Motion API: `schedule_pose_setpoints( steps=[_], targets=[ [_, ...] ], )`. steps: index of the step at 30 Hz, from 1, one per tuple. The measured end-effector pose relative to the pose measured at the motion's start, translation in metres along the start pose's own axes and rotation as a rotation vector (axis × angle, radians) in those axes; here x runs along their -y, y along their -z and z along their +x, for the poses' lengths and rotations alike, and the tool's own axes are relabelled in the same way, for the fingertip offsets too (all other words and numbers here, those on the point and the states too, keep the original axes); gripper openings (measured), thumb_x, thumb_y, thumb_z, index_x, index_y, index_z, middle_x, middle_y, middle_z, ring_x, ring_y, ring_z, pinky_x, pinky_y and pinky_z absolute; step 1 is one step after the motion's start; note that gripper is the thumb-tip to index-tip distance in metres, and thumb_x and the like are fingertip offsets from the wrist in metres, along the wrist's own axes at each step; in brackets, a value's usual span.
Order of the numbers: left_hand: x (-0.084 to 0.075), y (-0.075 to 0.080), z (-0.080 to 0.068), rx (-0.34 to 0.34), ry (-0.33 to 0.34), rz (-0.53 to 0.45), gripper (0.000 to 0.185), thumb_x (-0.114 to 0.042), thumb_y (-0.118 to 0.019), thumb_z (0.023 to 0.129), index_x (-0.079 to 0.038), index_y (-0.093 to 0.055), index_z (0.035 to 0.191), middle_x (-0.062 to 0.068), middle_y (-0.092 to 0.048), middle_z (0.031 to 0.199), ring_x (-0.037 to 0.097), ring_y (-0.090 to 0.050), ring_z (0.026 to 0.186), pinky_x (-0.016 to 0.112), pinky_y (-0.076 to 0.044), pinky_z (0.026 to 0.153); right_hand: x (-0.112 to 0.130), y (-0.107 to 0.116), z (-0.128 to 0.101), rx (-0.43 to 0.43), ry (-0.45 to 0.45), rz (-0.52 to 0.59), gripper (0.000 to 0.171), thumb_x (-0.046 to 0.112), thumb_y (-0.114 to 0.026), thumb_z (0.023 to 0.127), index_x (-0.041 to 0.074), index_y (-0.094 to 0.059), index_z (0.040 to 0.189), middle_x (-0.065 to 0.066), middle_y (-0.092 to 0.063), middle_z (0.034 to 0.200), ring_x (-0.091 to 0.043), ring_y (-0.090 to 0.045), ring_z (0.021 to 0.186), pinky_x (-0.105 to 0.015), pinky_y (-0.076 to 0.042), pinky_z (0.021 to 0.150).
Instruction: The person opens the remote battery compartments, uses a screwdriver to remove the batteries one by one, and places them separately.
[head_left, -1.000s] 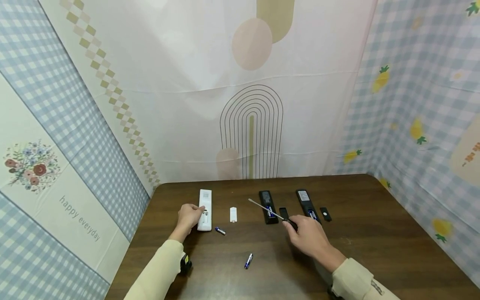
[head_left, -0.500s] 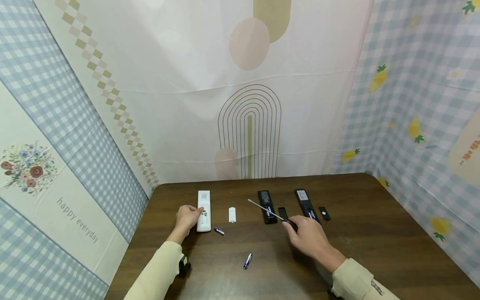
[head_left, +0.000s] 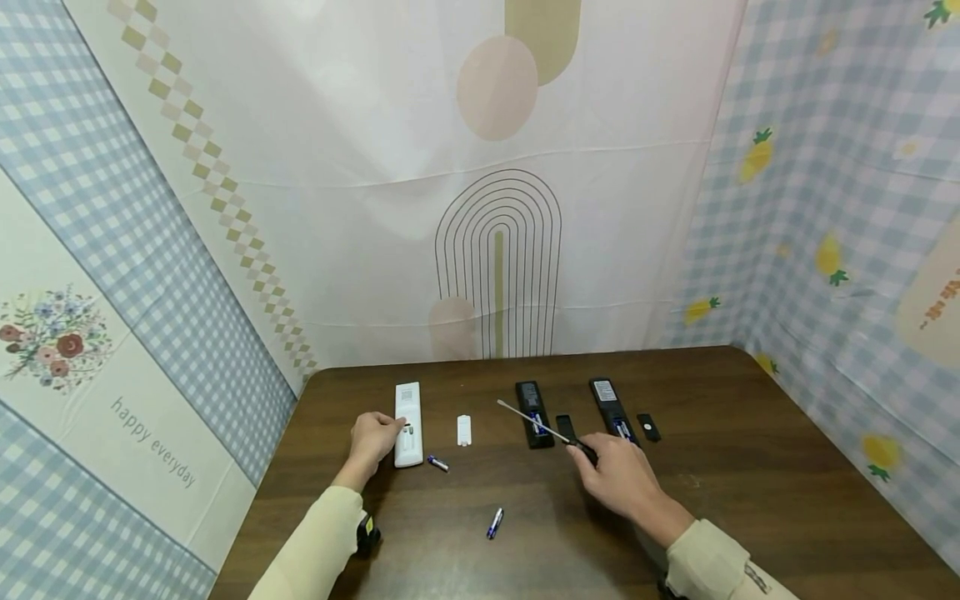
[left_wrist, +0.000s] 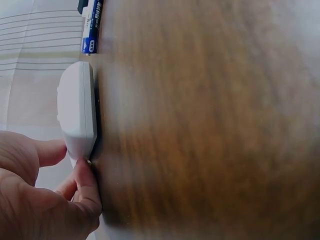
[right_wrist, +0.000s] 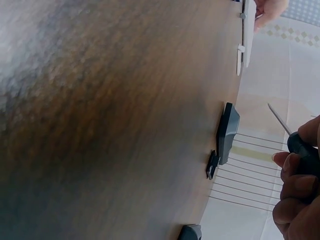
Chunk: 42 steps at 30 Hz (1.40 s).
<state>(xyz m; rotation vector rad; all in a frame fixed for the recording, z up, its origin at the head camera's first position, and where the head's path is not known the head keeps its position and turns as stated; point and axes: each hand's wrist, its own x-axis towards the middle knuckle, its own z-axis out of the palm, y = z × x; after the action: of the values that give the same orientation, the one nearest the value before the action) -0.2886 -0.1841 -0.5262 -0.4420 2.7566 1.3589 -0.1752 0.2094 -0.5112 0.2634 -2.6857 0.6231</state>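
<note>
Head view shows the left hand (head_left: 372, 439) resting against the left edge of the white remote (head_left: 408, 423), thumb and fingers pinching its near end, which appears to steady the body flat on the tabletop (head_left: 750, 483). The left wrist view confirms this: fingertips (left_wrist: 86, 172) touch the rounded end of the remote (left_wrist: 76, 112) where it meets the wood. The right hand (head_left: 622, 482) is closed around the dark handle of a screwdriver (head_left: 545, 427); its thin shaft angles up and leftward toward the white remote, above the black remotes, so the tip stays free of the surface. Right of the white remote lies its white battery cover (head_left: 465, 430), detached, leaving the compartment exposed. Count of items: three remotes, one white and two black (head_left: 531, 412) (head_left: 611, 407); three loose covers, one white and two black (head_left: 566, 427) (head_left: 649, 427); two loose batteries, one (head_left: 438, 462) just right of the white remote's near end, one (head_left: 496, 522) nearer the person. Blue cells also show inside both black remotes; their number cannot be told.
</note>
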Motion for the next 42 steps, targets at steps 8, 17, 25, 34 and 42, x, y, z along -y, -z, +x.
schedule_pose_setpoints(
  steps=[8,17,25,34,42],
  targets=[
    [-0.001,0.001,-0.001,-0.021,-0.037,-0.002,0.035,-0.030,-0.071,0.101,0.003,-0.071,0.111,0.025,-0.071,0.121,0.040,-0.063,0.117,0.050,-0.055,0.096,-0.004,0.002,-0.001,-0.029,0.005,-0.008,0.019,0.029,-0.078,0.098,0.012,-0.081,0.104,-0.002,-0.080,0.094,-0.017,-0.073,0.078,-0.044,-0.061,0.071],
    [0.000,0.008,-0.010,-0.088,-0.130,0.026,0.041,-0.029,-0.071,0.100,0.002,-0.064,0.125,0.025,-0.071,0.118,0.041,-0.066,0.112,0.051,-0.053,0.094,-0.026,0.017,-0.007,-0.003,-0.043,-0.037,0.019,0.028,-0.076,0.100,0.011,-0.081,0.106,-0.003,-0.079,0.091,-0.013,-0.069,0.074,-0.042,-0.058,0.066],
    [-0.021,0.010,-0.027,-0.124,-0.209,-0.039,0.030,-0.027,-0.077,0.097,-0.003,-0.073,0.115,0.007,-0.069,0.096,0.022,-0.065,0.089,0.028,-0.046,0.075,-0.052,0.030,-0.022,0.010,-0.089,-0.059,0.025,0.030,-0.074,0.101,0.008,-0.080,0.108,-0.004,-0.077,0.088,-0.009,-0.057,0.064,-0.035,-0.050,0.060],
    [-0.051,-0.015,-0.041,-0.073,-0.310,-0.068,0.019,-0.025,-0.078,0.096,-0.006,-0.078,0.100,0.004,-0.072,0.088,0.013,-0.061,0.078,0.027,-0.048,0.072,-0.057,0.033,-0.025,0.025,-0.099,-0.054,0.025,0.030,-0.074,0.100,0.007,-0.080,0.108,-0.004,-0.077,0.088,-0.009,-0.057,0.065,-0.035,-0.049,0.059],
    [-0.091,-0.060,-0.041,0.041,-0.390,-0.049,0.018,-0.024,-0.078,0.097,-0.006,-0.080,0.094,0.008,-0.077,0.090,0.014,-0.063,0.078,0.028,-0.052,0.071,-0.059,0.036,-0.029,0.021,-0.105,-0.067,0.022,0.031,-0.073,0.101,0.010,-0.079,0.103,0.000,-0.073,0.080,-0.008,-0.051,0.061,-0.030,-0.043,0.055]
  ],
)
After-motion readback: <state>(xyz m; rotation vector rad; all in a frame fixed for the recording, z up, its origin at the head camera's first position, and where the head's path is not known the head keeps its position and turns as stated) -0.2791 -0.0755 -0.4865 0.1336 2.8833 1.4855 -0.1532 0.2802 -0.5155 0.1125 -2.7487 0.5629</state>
